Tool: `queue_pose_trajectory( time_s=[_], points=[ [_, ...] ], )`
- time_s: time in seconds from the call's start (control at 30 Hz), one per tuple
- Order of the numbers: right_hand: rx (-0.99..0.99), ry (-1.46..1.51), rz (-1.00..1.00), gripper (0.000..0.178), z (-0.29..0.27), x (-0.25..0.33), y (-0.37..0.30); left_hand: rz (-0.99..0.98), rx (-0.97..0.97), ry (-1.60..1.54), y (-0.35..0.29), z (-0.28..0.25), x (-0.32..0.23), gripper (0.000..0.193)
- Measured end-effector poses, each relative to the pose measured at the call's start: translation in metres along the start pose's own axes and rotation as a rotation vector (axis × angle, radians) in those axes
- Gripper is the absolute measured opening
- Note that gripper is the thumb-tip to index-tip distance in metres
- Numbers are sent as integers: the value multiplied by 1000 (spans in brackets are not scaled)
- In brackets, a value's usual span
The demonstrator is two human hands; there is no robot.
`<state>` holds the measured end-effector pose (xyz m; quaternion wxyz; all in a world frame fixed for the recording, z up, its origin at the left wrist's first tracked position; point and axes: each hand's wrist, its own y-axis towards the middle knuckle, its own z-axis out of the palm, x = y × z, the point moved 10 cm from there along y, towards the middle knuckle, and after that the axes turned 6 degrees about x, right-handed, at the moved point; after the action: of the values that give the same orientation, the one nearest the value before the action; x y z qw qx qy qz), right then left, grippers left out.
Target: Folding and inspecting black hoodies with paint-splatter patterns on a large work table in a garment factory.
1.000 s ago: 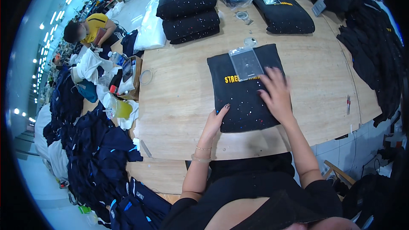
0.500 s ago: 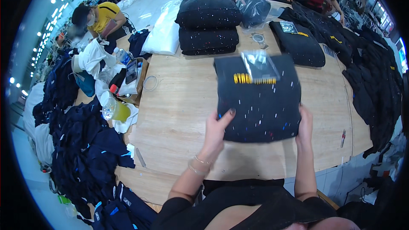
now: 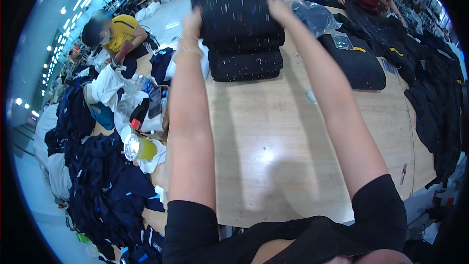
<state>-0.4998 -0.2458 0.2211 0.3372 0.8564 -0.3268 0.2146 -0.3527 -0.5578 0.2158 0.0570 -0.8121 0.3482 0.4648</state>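
Observation:
Both my arms reach far across the wooden table (image 3: 273,146). My left hand (image 3: 192,21) and my right hand (image 3: 278,7) grip the two sides of a folded black garment (image 3: 233,5) with yellow lettering and white speckles. I hold it right over a stack of similar folded garments (image 3: 245,61) at the table's far side. Whether it rests on the stack or hovers above it I cannot tell.
Another folded black garment with a tag (image 3: 354,58) lies to the right, beside a clear plastic bag (image 3: 312,14). Dark clothes are heaped along the right edge (image 3: 435,98) and on the floor at left (image 3: 97,181). Other people work at the far side.
The folded garment went from lying on the table in front of me to being carried forward. Both hands now hold it over the far stack.

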Motion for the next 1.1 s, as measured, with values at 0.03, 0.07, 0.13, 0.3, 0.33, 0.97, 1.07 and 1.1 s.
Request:
queue_pose_trajectory(
  time_s=[0.03,0.07,0.13,0.3,0.33,0.97,1.07,1.1],
  points=[
    [135,-264,185,55,9,-143,-1,155,92,171,-64,145,-23,65],
    [104,28,493,55,37,-133,-16,50,72,302,-50,121,29,63],
    [122,87,478,57,39,-112,-6,-179,61,-80,-41,101,61,61],
    [115,182,458,65,43,-106,-15,-263,-17,-314,-62,89,61,68],
    [92,265,443,69,46,-99,-17,-236,-34,-453,-59,72,63,71],
    [-51,163,215,17,-63,-164,-471,181,401,-241,-439,230,43,21],
    [-179,302,540,16,-128,-222,-559,419,585,-202,-524,286,-45,23],
    [-258,341,630,16,-154,-240,-586,540,659,-204,-556,301,-80,25]
  ],
)
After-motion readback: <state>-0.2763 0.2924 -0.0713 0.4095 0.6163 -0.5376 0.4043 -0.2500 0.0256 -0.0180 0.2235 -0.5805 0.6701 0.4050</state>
